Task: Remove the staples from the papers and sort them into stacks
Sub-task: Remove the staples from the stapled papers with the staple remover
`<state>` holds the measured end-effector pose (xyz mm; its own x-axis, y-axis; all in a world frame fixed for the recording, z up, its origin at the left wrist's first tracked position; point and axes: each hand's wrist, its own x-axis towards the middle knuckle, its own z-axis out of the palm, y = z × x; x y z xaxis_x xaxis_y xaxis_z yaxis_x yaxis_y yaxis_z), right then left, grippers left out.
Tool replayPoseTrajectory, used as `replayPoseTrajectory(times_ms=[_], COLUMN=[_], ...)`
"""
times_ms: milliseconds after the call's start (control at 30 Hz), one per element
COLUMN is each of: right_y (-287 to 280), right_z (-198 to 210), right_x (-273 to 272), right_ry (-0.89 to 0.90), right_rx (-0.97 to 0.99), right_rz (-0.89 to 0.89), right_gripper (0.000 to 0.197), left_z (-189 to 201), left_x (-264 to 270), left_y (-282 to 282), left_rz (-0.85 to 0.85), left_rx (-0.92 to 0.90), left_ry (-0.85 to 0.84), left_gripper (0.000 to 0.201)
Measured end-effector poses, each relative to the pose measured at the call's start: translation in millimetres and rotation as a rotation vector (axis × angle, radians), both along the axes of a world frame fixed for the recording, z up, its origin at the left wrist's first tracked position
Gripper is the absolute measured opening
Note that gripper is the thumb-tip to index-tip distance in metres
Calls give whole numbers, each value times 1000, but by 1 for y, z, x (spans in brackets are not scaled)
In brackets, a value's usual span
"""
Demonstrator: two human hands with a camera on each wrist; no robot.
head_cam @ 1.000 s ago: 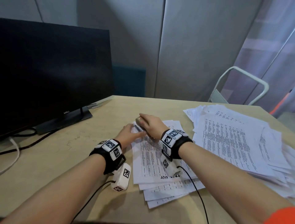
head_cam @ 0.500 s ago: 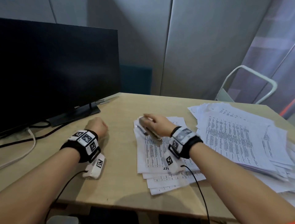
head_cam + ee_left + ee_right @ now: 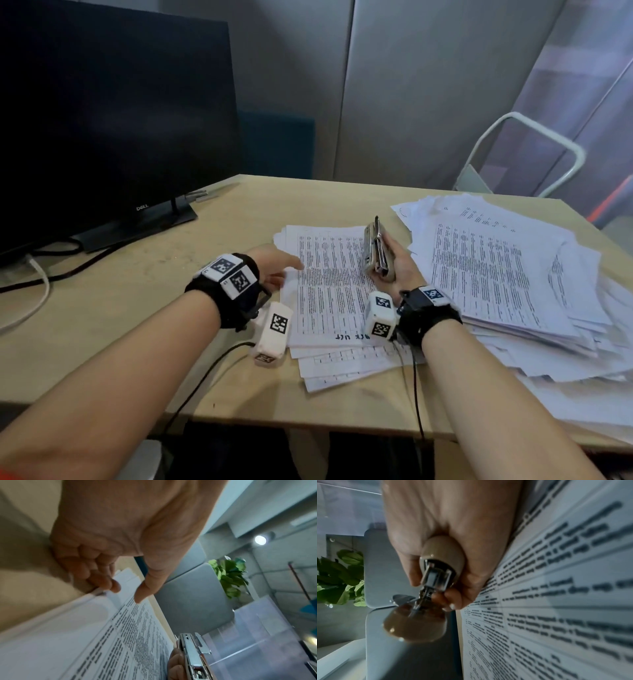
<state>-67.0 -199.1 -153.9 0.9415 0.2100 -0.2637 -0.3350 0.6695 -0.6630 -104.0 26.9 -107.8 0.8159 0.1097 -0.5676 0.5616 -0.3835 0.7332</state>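
A small stack of printed papers (image 3: pixel 329 301) lies in the middle of the desk. My left hand (image 3: pixel 277 270) is at the stack's left edge. In the left wrist view its loosely curled fingers (image 3: pixel 115 586) touch the edge of the sheets, and the thumb hovers apart over the top printed page (image 3: pixel 120 642). My right hand (image 3: pixel 397 270) grips a beige and metal stapler (image 3: pixel 376 250) and holds it upright just above the right side of the stack. The stapler (image 3: pixel 436 574) fills the palm in the right wrist view. No staple can be made out.
A large loose pile of printed papers (image 3: pixel 496 274) covers the right side of the wooden desk (image 3: pixel 137 308). A dark monitor (image 3: pixel 102 120) stands at the back left, with cables (image 3: pixel 44 274) trailing beside it. A white chair frame (image 3: pixel 534 144) stands behind the desk.
My left hand went out to the bare desk at the left and has come back to the stack's left edge. My right hand lifted the stapler off the papers and turned it upright.
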Motion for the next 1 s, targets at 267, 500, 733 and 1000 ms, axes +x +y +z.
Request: replayPoseTrajectory(times_ms=[267,500,733,1000], right_y=[-2,-3,-5,-20], right_z=[0,-4,10,16], right_x=[-3,-1,0,4], right_ry=[-19,27,-16,-115], right_rx=[25,-31,-453,-627], right_rz=[14,-44,-157,51], right_gripper=[27,30,21,51], left_z=[-6,-1,1,25], left_x=[-8,-18,-21,-14], left_y=[-17,-30,-6,14], left_rz=[-140,-242,9,126], left_rx=[116,78,-249,-384], left_ry=[-153,-339,-363,-474], left_gripper=[32,46,45,40])
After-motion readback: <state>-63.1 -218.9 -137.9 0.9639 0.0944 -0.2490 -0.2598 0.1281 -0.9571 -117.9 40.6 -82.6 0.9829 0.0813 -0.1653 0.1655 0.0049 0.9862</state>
